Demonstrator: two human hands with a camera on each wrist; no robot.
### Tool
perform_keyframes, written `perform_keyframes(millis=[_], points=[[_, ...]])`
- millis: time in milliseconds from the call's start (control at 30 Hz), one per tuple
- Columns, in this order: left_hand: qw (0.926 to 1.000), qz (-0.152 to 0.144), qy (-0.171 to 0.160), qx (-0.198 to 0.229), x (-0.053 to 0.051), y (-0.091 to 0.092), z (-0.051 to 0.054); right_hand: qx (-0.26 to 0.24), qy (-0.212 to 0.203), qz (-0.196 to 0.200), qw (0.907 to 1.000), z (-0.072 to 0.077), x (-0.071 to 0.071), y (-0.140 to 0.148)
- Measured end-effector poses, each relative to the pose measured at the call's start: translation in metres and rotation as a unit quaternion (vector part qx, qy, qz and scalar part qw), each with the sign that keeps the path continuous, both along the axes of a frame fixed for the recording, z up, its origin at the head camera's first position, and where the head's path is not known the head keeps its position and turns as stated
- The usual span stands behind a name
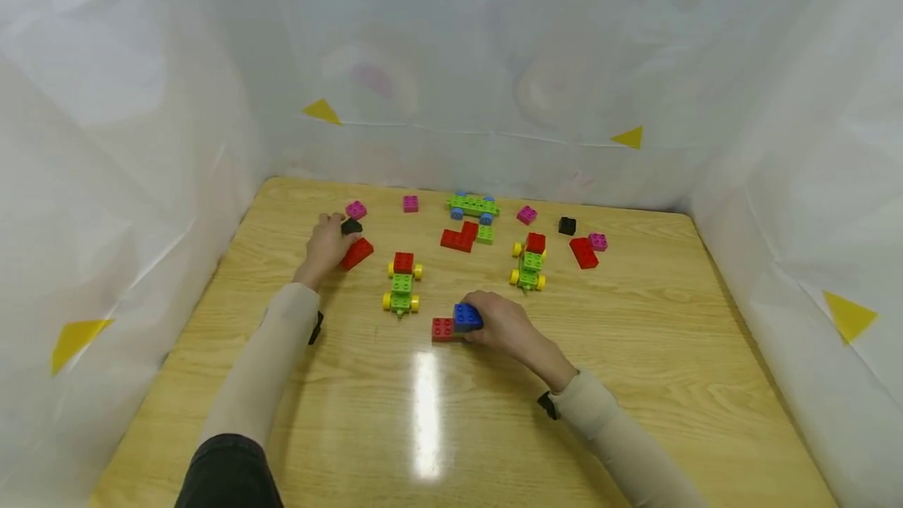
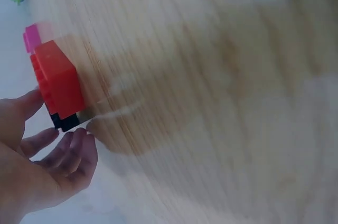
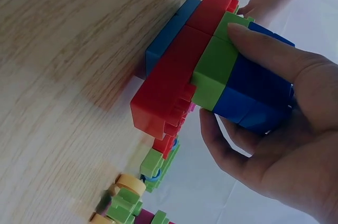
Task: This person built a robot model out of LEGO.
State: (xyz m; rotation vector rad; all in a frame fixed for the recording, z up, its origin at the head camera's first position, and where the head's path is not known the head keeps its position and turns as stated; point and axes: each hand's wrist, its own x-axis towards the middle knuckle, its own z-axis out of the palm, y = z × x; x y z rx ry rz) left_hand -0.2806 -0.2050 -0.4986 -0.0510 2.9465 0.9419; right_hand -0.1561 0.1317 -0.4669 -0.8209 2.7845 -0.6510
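Evidently, the right hand [image 1: 504, 324] grips the blue block [image 1: 466, 318] at the middle of the table [image 1: 705, 351], probably light, stiff plastic best held by 2 opposite sides, while the left hand [image 1: 326, 245] pinches the black brick [image 1: 351, 226] beside a red brick [image 1: 357, 254].

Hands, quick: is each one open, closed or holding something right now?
Left hand: closed, pinching the black brick.
Right hand: closed, holding the blue brick.

Your head view is bright, with one white glare streak on the table [image 1: 367, 414]; your wrist views are dimmer, soft shadows showing.
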Motion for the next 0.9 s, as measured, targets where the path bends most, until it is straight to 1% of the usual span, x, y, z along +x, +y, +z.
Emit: perform_keyframes(millis=[133, 233, 267, 333, 367, 433, 500, 567, 633, 667, 700, 767, 800, 833, 900], points=[[0.9997, 0.005, 0.006, -0.021, -0.006, -0.008, -0.007, -0.001, -0.003, 0.005, 1.0000, -0.001, 0.000, -0.004], [0.9996, 0.000, 0.015, -0.026, -0.005, -0.015, -0.008, 0.000, -0.008, 0.007, 0.9999, -0.001, 0.000, -0.005], [0.9995, -0.002, 0.023, -0.024, -0.003, -0.017, -0.007, 0.001, -0.010, 0.007, 0.9999, -0.001, 0.000, -0.005], [0.9989, -0.006, 0.046, -0.008, 0.002, -0.019, -0.003, 0.003, -0.012, 0.001, 0.9999, -0.001, 0.000, -0.004], [0.9981, -0.008, 0.061, 0.005, 0.005, -0.019, -0.001, 0.004, -0.013, -0.002, 0.9999, 0.000, 0.001, -0.003], [0.9942, -0.015, 0.099, 0.037, 0.015, -0.016, 0.008, 0.005, -0.013, -0.006, 0.9999, -0.001, 0.001, -0.001], [0.9874, -0.028, 0.140, 0.068, 0.029, -0.009, 0.023, 0.006, -0.011, -0.006, 0.9999, -0.001, 0.002, 0.001], [0.9786, -0.055, 0.171, 0.100, 0.050, 0.002, 0.040, 0.007, -0.009, -0.004, 0.9999, -0.002, 0.002, 0.003], [0.9694, -0.098, 0.192, 0.118, 0.075, 0.016, 0.056, 0.007, -0.010, -0.002, 0.9999, -0.003, 0.003, 0.004], [0.9651, -0.122, 0.196, 0.124, 0.087, 0.023, 0.062, 0.007, -0.011, -0.002, 0.9999, -0.003, 0.002, 0.005], [0.9598, -0.150, 0.197, 0.132, 0.099, 0.030, 0.066, 0.007, -0.013, -0.002, 0.9999, -0.003, 0.002, 0.005], [0.9500, -0.203, 0.190, 0.142, 0.120, 0.044, 0.068, 0.006, -0.016, -0.002, 0.9998, -0.002, 0.001, 0.005], [0.9456, -0.225, 0.187, 0.142, 0.128, 0.050, 0.066, 0.006, -0.018, -0.003, 0.9998, -0.002, 0.001, 0.005], [0.9417, -0.243, 0.180, 0.147, 0.134, 0.056, 0.063, 0.004, -0.019, -0.004, 0.9998, -0.002, 0.000, 0.005], [0.9384, -0.264, 0.163, 0.151, 0.145, 0.066, 0.054, 0.003, -0.018, -0.003, 0.9998, -0.003, 0.000, 0.005]])
